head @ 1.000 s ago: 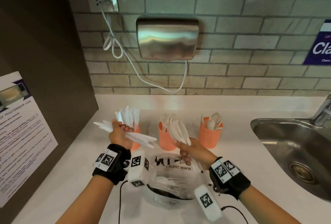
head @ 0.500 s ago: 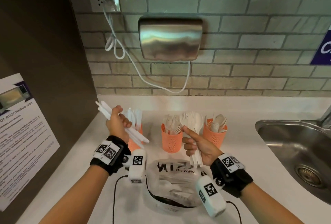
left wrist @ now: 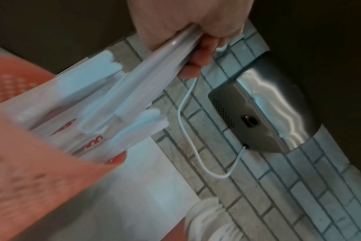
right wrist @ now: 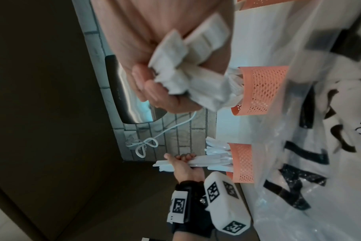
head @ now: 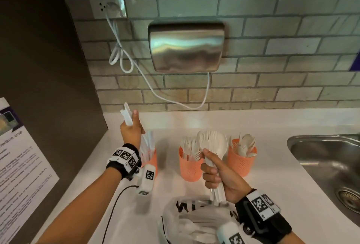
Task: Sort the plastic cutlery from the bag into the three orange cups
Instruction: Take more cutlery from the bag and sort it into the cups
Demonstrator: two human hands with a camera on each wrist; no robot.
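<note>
Nearest the person, a clear plastic bag [head: 196,222] lies on the white counter [head: 272,189] w/ a few white pcs left inside; bold black print on it is only partly legible, so no brand can be told. Just above it the right hand [head: 220,177] has fingers curled round a bunch of forks & spoons [head: 212,144], long axis near upright, heads up, handle ends down over the bag mouth; count in the bunch can't be told. The left hand [head: 131,132] is raised at left, fingers & thumb wrapped round a bundle of knives [left wrist: 122,91], axis steep, one end sticking up past the fist, the other end down in the left cup [head: 151,161]. Behind the hands stand 3 orange mesh cups in a row: left w/ knives, middle cup [head: 190,167] w/ forks, right cup [head: 241,161] w/ spoons, all pcs standing up. A steel sink [head: 327,163] sits at far right. At left a paper notice [head: 21,165] reads "microwave use" in part. On the brick wall beyond hangs 1 steel hand dryer [head: 186,46], its white cord [head: 136,68] looped to a socket [head: 108,5].
</note>
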